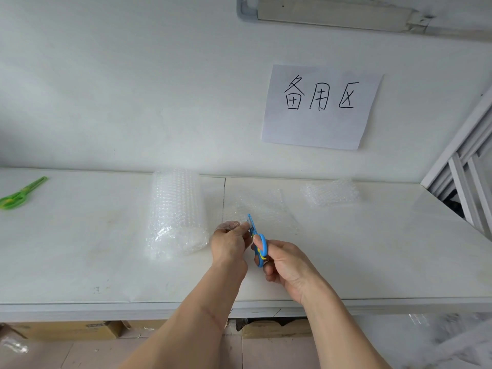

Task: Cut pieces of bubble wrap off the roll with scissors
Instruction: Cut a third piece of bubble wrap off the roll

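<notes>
Pinching the bubble wrap sheet [255, 209], left hand [230, 242] meets right hand's [286, 265] blue scissors [257, 239], blades seemingly closed.

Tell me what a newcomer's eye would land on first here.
The white paper sign with black handwritten characters on the wall, above the right of the table. Below it at centre, the right hand holds small blue plastic scissors at a clear sheet of bubble wrap, which the left hand pinches. The clear bubble wrap roll lies just left.
</notes>
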The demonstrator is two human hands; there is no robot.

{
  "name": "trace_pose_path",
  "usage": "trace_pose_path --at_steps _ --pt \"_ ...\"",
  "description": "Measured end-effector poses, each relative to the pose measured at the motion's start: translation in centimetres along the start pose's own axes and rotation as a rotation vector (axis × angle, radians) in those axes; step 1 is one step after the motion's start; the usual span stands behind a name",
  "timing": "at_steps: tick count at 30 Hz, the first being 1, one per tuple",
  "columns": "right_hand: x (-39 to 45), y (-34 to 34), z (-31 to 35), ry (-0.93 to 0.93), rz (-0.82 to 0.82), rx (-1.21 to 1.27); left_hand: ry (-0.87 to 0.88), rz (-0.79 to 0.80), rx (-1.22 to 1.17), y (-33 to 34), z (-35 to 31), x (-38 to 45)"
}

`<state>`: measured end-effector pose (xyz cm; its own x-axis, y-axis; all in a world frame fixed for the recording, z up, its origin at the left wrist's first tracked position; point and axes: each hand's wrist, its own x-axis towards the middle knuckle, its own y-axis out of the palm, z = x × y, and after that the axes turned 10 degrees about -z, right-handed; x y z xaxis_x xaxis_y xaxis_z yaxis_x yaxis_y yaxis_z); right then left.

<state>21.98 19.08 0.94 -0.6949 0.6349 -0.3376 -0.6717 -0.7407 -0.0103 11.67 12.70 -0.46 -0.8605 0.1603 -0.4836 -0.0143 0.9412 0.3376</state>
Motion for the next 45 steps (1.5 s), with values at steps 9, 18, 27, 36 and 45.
trace_pose_path --at_steps 9,18,27,36,45 --pt "0.4 0.2 -0.1 0.008 0.021 0.036 -0.002 0.025 0.005 -0.3 0.0 -0.1" --pt "0.7 0.2 0.2 0.022 0.012 0.037 -0.005 0.02 0.014 -0.3 0.1 0.1" --pt "1.0 0.1 -0.2 0.003 0.024 0.034 -0.153 -0.021 0.051 0.5 -1.2 0.6" --pt "1.6 0.3 0.5 -0.017 0.003 -0.01 -0.135 -0.003 0.057 0.4 -1.0 0.5" --pt "1.8 0.3 1.0 0.0 -0.032 -0.041 -0.091 0.006 0.074 0.4 -0.7 0.2"
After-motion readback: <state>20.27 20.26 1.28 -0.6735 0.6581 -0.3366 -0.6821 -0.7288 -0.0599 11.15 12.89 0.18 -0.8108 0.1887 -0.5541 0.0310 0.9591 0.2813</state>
